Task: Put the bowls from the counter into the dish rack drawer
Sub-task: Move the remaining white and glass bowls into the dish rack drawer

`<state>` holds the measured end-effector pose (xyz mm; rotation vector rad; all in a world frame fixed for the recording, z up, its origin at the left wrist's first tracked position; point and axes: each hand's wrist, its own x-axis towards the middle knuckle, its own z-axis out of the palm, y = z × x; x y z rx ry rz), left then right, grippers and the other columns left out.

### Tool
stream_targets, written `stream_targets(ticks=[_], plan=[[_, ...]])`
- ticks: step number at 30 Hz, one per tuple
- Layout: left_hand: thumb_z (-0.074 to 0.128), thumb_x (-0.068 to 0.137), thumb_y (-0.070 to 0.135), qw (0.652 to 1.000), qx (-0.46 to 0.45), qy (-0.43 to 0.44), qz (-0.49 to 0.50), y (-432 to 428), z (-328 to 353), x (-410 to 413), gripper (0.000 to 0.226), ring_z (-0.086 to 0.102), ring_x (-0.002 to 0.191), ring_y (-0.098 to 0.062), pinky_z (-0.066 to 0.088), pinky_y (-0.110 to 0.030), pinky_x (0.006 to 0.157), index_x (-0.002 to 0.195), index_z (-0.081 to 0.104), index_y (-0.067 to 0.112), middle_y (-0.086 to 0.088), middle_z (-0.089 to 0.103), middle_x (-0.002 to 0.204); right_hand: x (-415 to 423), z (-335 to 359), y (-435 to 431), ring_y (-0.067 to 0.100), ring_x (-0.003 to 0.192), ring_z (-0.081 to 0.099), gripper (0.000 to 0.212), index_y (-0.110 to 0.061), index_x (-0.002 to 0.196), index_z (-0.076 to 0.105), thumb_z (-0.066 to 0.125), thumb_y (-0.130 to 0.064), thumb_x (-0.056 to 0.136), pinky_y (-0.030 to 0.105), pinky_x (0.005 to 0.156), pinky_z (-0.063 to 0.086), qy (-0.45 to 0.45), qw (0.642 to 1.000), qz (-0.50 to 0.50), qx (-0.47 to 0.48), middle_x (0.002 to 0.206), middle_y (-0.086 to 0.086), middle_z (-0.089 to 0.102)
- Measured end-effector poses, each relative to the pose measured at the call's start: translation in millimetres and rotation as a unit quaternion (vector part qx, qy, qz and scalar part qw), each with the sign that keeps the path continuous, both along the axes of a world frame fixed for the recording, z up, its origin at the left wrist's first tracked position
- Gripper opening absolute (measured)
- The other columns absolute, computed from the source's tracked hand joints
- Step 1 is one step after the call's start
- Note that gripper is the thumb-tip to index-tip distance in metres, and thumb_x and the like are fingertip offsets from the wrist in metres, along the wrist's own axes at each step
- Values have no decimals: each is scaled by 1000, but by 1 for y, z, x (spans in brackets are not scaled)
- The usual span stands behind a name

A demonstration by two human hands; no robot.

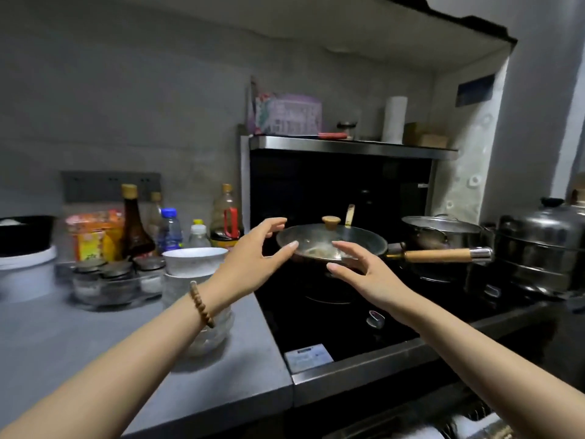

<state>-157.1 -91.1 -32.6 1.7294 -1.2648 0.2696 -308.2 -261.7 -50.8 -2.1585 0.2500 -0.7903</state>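
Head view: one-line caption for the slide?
Left hand and right hand, both open, held out before the lidded wok; stacked bowls sit on the grey counter nearby.

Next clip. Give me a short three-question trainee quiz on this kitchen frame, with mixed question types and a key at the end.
1. True or false: the left hand grips a bowl.
2. The stack of bowls stands: A) on the shelf, B) on the counter left of the stove, C) inside the steamer.
3. Fill in: the wok is covered by a glass ___.
Key: 1 false, it and the right hand are both open and hold nothing; 2 B; 3 lid.
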Motion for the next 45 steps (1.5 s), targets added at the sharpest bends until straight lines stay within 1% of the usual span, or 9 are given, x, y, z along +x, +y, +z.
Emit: stream_targets(ticks=[5, 8, 13, 19, 21, 30, 36, 42, 45], plan=[[60, 84, 44, 997, 3, -23, 77, 52, 16, 43, 52, 47, 119, -2, 35, -14, 91, 131, 47, 27, 8, 54, 133, 57, 15, 34, 5, 121, 49, 49, -26, 133, 50, 63, -33, 87, 10, 97, 38, 1, 999, 36, -24, 134, -9, 52], [60, 84, 48, 993, 24, 3, 113, 78, 11, 68, 55, 45, 123, -3, 32, -19, 97, 132, 47, 26, 14, 51, 132, 88, 17, 53, 8, 121, 50, 51, -26, 136, 47, 63, -33, 88, 22, 102, 39, 20, 997, 70, -15, 131, -13, 50], [61, 82, 51, 985, 53, 69, 150, 103, -8, 103, 62, 43, 126, -8, 34, -25, 101, 135, 45, 24, 6, 47, 141, 129, 13, 78, -10, 97, 57, 45, -25, 128, 51, 66, -30, 86, 0, 71, 44, 27, 991, 128, 4, 110, -22, 56], [54, 72, 66, 974, 99, 133, 152, 109, -31, 122, 77, 44, 125, -13, 36, -26, 96, 137, 42, 26, 3, 44, 143, 165, 1, 92, 15, 114, 59, 43, -21, 126, 55, 67, -29, 85, 30, 98, 49, 45, 988, 147, 1, 128, -5, 59], [50, 64, 74, 973, 95, 152, 147, 109, -34, 123, 85, 43, 126, -14, 37, -27, 97, 136, 42, 28, 5, 43, 143, 172, -3, 94, 15, 114, 58, 42, -23, 125, 56, 67, -30, 85, 28, 96, 50, 49, 987, 153, 5, 126, -6, 58], [53, 65, 69, 980, 15, 169, 103, 101, -45, 126, 58, 52, 106, -5, 39, -14, 76, 102, 56, 25, 9, 59, 110, 188, -13, 92, 12, 113, 57, 34, -19, 111, 66, 73, -28, 78, 31, 100, 47, 26, 989, 146, -29, 123, -6, 60], [57, 66, 62, 980, -32, 164, 109, 96, -47, 124, 51, 49, 98, 5, 39, -13, 72, 94, 54, 20, 8, 60, 105, 192, -17, 95, 5, 102, 55, 33, -22, 108, 66, 74, -29, 77, 10, 79, 45, 6, 990, 137, -10, 110, -11, 62], [64, 71, 53, 977, -134, 152, 72, 89, -28, 115, 44, 62, 100, -19, 57, -42, 82, 92, 53, 16, -5, 64, 101, 180, 9, 95, -8, 93, 62, 27, -19, 102, 70, 76, -24, 76, 1, 73, 45, -53, 986, 157, -8, 103, -10, 68], [64, 71, 53, 970, -181, 158, 33, 79, -14, 99, 44, 65, 91, -21, 59, -34, 74, 90, 49, 16, -10, 62, 95, 163, 20, 93, -9, 91, 63, 21, -17, 97, 71, 74, -27, 79, 0, 68, 44, -83, 982, 167, 2, 100, -6, 71]])
